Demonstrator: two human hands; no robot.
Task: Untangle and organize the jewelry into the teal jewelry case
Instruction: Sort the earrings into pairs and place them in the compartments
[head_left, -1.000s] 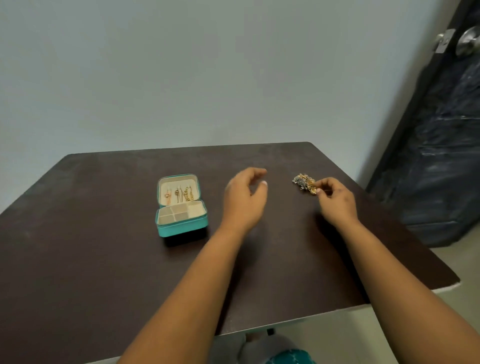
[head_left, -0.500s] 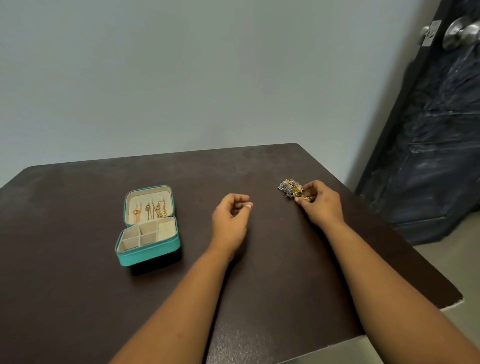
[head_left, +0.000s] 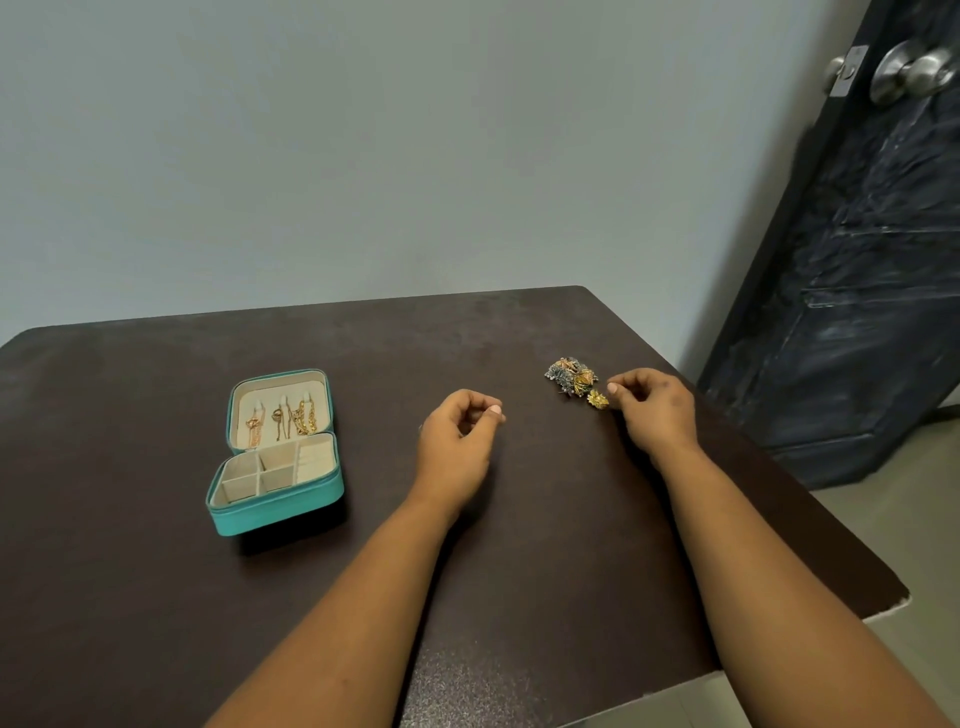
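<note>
The teal jewelry case lies open on the left of the dark table. Its lid holds gold chains, and its cream compartments look bare. A tangled pile of gold and silver jewelry sits at the right rear. A small gold piece lies just apart from it. My right hand has its fingertips pinched right beside that piece; whether they grip it is unclear. My left hand hovers mid-table with fingers curled and nothing in them.
The table's right edge and its chipped front corner are close to my right arm. A dark door with a metal knob stands beyond the table at right. A plain wall runs behind the table.
My left hand has curled shut and drawn back toward me. My right hand moved slightly right, and the small gold piece now lies separate from the pile.
</note>
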